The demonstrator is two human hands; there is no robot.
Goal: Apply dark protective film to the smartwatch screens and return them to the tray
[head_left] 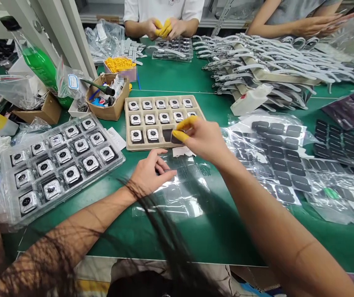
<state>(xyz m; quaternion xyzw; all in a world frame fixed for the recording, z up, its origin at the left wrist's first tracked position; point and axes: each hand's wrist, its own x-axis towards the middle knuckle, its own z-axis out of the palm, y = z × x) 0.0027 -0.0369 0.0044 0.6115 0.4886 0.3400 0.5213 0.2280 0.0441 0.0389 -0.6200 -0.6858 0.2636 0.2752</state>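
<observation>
My right hand (206, 138), with yellow finger cots on thumb and forefinger, is closed in a pinch over the front row of a beige compartment tray (130, 145). Whatever lies between those fingertips is mostly hidden. White square smartwatch bodies (152, 134), backs upward, sit in the tray's compartments, and a bare dark compartment (167, 135) shows left of my fingertips. My left hand (148, 171) rests nearer to me with its thumb stretched out and fingers apart, holding nothing. Beneath it lies a clear plastic sheet (189, 204) on the green table.
At left is a clear tray (84, 179) of more watch bodies. Behind it stand a cardboard box (115, 108) of small items and a green bottle (39, 62). Dark film pieces (279, 165) and piled grey straps (257, 62) lie right. Two people work opposite.
</observation>
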